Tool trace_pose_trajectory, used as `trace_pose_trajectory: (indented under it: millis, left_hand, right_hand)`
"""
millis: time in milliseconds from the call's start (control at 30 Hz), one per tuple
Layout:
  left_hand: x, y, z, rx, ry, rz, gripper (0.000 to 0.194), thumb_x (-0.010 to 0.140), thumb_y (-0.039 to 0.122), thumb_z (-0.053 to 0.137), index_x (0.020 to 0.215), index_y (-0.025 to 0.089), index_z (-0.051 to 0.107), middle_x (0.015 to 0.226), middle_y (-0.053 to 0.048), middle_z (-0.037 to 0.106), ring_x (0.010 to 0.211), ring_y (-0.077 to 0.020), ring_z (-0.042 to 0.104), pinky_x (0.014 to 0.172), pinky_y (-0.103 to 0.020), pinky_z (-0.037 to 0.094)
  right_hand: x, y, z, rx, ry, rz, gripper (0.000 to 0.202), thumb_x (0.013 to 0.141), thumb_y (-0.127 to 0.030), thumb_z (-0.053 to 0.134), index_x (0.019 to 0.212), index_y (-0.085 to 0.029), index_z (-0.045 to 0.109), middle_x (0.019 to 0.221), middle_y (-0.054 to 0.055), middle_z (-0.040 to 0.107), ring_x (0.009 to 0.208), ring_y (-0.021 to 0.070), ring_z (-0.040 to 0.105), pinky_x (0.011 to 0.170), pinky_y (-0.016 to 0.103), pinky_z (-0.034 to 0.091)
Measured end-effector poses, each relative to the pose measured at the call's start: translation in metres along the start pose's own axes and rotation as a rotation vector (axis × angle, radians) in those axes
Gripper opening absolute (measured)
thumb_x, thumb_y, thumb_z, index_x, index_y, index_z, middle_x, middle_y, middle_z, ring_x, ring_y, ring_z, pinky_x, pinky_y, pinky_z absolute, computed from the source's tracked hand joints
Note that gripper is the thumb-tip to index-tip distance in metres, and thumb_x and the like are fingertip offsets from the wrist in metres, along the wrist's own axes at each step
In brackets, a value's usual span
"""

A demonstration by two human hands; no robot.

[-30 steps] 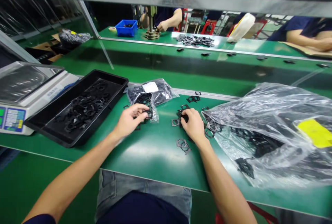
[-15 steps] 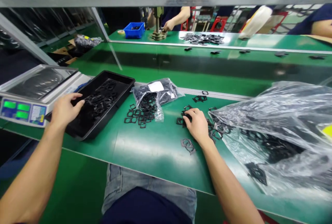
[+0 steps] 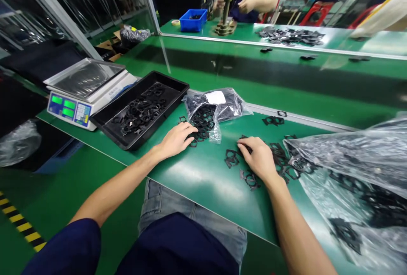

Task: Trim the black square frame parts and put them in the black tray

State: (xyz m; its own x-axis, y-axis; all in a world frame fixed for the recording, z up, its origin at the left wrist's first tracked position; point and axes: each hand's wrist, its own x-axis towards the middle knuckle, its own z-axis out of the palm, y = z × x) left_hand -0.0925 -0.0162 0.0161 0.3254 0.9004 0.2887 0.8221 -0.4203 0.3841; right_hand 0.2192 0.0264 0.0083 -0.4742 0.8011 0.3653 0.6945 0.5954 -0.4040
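Note:
My left hand [image 3: 178, 140] is over the near-left edge of a pile of thin black frame-like parts [image 3: 203, 119], which spills from a small clear bag [image 3: 233, 104]. Its thumb and fingers point right with a gap between them; no part shows in it. Farther right, my right hand [image 3: 259, 156] rests among loose black parts [image 3: 232, 158], its fingertips closed down at a dark part that they partly hide. Several more black parts lie in a black tray [image 3: 127, 139] left of my left hand.
A scale [image 3: 71, 109] with green displays stands left of the tray. A large clear bag [image 3: 349, 147] of black parts covers the right side. Across the bench, a person's hands [image 3: 248, 4] are near a press [image 3: 225, 24], a blue bin [image 3: 193, 21] and piled parts [image 3: 291, 36].
My left hand has moved right, from over the black tray to the pile by the small bag. My right hand stays among the loose parts. The view has shifted left.

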Motion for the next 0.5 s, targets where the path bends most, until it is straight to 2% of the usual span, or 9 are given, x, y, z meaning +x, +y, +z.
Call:
trace_pose_trajectory:
  millis: [133,200,300,367,500]
  left_hand:
    - [0.003,0.0,0.005,0.045,-0.087,-0.043,0.014,0.087,0.013,0.061,0.099,0.019,0.065,0.091,-0.005,0.066,0.09,-0.0218,0.062,0.084,-0.036,0.052]
    - [0.002,-0.001,0.002,0.035,-0.083,-0.052,0.012,0.088,0.016,0.061,0.098,0.02,0.064,0.095,-0.005,0.064,0.09,-0.021,0.062,0.083,-0.035,0.051]
    - [0.0,-0.003,-0.001,-0.009,-0.05,-0.09,0.021,0.089,0.018,0.061,0.11,0.02,0.061,0.108,-0.005,0.063,0.09,-0.0185,0.062,0.084,-0.032,0.051]
    - [0.0,-0.005,0.0,-0.041,-0.047,-0.109,0.023,0.088,0.018,0.063,0.111,0.021,0.061,0.103,-0.004,0.063,0.085,-0.0169,0.061,0.081,-0.03,0.051]
    - [0.001,-0.009,0.002,-0.102,-0.027,-0.103,0.021,0.086,0.017,0.067,0.107,0.02,0.063,0.094,-0.002,0.062,0.08,-0.0152,0.061,0.076,-0.027,0.05]
  right_hand:
    - [-0.001,0.0,0.002,0.048,0.043,-0.007,0.023,0.092,-0.021,0.052,0.098,-0.021,0.073,0.093,0.011,0.075,0.092,0.0294,0.066,0.082,0.043,0.054]
    - [-0.002,0.0,0.002,0.083,0.07,0.013,0.024,0.089,-0.017,0.052,0.098,-0.021,0.074,0.094,0.01,0.075,0.094,0.0295,0.066,0.085,0.045,0.054]
    - [-0.002,-0.005,0.0,0.188,0.121,0.072,0.025,0.086,-0.013,0.053,0.095,-0.022,0.074,0.093,0.009,0.075,0.094,0.0287,0.066,0.088,0.047,0.054]
    - [-0.002,-0.012,-0.003,0.348,0.155,0.134,0.021,0.085,-0.015,0.058,0.093,-0.022,0.075,0.093,0.008,0.076,0.094,0.027,0.068,0.091,0.046,0.054]
    - [0.001,-0.028,-0.006,0.887,0.178,0.353,0.014,0.078,-0.023,0.072,0.092,-0.024,0.074,0.091,0.003,0.074,0.087,0.0211,0.069,0.088,0.04,0.057]
